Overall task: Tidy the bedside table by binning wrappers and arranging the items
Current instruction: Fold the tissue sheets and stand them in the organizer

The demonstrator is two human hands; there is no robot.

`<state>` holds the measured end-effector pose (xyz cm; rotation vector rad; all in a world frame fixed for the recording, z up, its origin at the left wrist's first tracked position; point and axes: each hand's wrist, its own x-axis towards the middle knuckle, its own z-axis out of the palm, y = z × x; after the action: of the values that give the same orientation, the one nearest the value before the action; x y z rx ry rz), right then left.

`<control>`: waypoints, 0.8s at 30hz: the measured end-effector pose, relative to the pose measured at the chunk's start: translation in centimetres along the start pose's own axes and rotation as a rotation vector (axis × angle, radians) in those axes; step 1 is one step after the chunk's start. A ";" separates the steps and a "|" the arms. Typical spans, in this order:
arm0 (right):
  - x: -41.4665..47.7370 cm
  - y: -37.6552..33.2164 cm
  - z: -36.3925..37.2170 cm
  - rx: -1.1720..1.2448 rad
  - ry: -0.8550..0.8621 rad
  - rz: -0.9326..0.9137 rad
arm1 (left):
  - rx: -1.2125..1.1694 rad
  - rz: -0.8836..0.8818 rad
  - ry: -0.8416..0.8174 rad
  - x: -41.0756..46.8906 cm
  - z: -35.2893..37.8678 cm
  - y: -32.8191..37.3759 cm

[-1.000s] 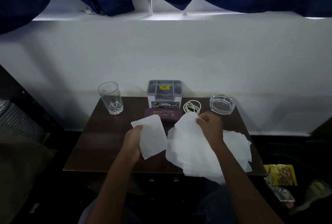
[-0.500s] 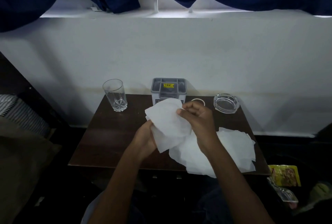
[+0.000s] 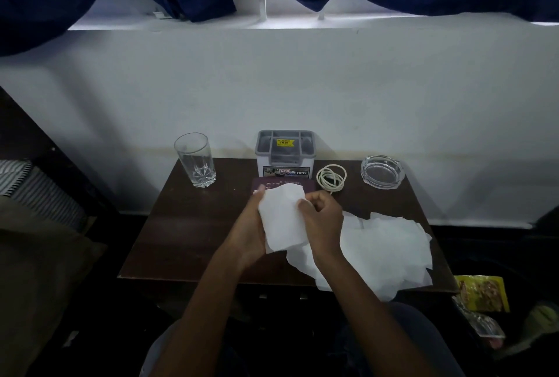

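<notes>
The grey organiser [image 3: 286, 153] at the back edge of the table [image 3: 187, 240] serves as the fixed mark here. To its left stands a drinking glass [image 3: 195, 159]; to its right lie a coiled white cable [image 3: 331, 177] and, beyond that, a glass ashtray [image 3: 382, 171]; a maroon case [image 3: 263, 184] lies flat just in front of it. These look already set in a row along the back. In front of the case both hands are on a small stack of white sheets [image 3: 282, 219] raised off the table: the left hand [image 3: 251, 225] cups it from the left and beneath with its fingers wrapped round the edge, and the right hand [image 3: 323, 222] pinches the right edge with curled fingers and thumb. A loose heap of white sheets [image 3: 384, 249] sprawls in front and to the right of the organiser, overhanging the near edge, so most of the gathering is left to do. Off the table's right corner, low down, lie a yellow packet [image 3: 481, 292] and a clear wrapper [image 3: 484, 322]; whether they sit in a bin I cannot tell.
</notes>
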<state>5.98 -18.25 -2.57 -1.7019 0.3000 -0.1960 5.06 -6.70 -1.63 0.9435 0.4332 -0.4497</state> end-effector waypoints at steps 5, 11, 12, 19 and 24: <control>0.3 0.3 -0.1 -0.037 -0.097 0.019 | 0.112 0.042 0.157 0.4 -0.5 -0.8; 3.9 0.8 -3.5 -0.033 -0.108 0.102 | -0.023 0.091 0.270 0.7 -2.4 0.1; 4.8 1.3 -4.3 -0.102 -0.071 0.087 | -0.040 0.094 0.279 0.7 -2.7 0.3; 7.0 5.2 -5.8 -0.771 -0.333 0.000 | -0.086 0.099 0.293 0.7 -3.2 0.6; 6.0 5.2 -5.0 -0.974 -0.328 -0.066 | -0.099 0.081 0.281 0.6 -3.2 0.5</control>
<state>9.72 -25.49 -7.17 -2.6636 0.0820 0.2289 5.33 -3.82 -3.29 0.9276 0.6633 -0.2203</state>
